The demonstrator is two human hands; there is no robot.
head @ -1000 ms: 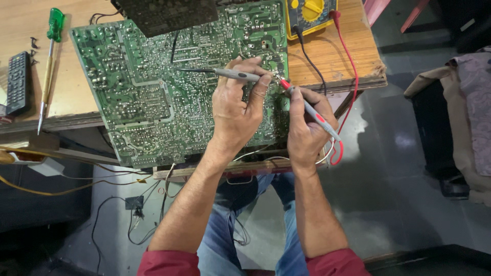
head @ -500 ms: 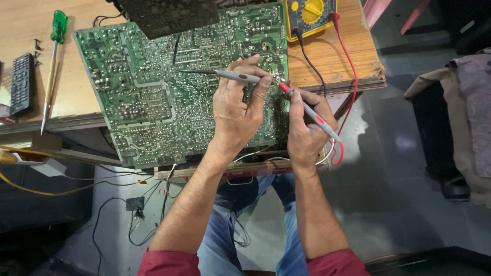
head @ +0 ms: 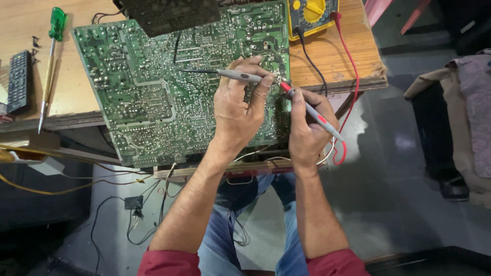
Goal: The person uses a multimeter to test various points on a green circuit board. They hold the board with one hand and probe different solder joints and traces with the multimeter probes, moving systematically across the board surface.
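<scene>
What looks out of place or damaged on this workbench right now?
The large green circuit board lies askew, its lower part overhanging the wooden table edge above loose wires. The table's right corner looks chipped and frayed. Nothing appears spilled.

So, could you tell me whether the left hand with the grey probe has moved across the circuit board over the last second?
No. The left hand keeps the grey probe at the same spot on the green circuit board.

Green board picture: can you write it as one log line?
left hand: grey probe | right hand: red probe | tips: green circuit board | yellow meter: on table
</scene>
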